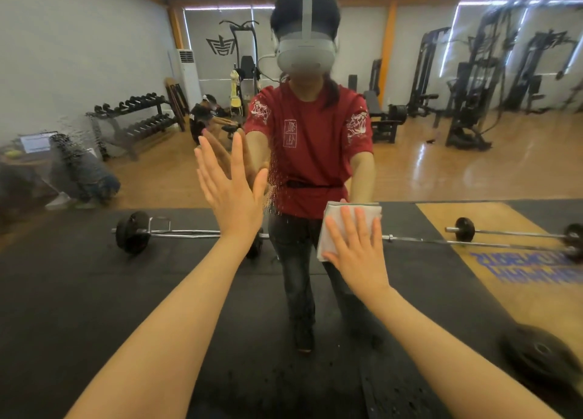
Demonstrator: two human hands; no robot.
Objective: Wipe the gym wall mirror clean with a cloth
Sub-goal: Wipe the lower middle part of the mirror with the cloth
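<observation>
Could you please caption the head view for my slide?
Right hand presses a folded cloth on the mirror; left hand braces flat.

Left hand: we hold it flat, fingers straight and spread toward 12 o'clock (palm away from us).
Right hand: flat, fingers straight, pointing 12 o'clock.
Forearms: both bare, reaching in from 7 and 5 o'clock.

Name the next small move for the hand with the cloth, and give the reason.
Probably slide the right hand, pressing the folded cloth flat to the mirror, up and leftward: a band of droplets sits on the glass beside the left hand.
</observation>
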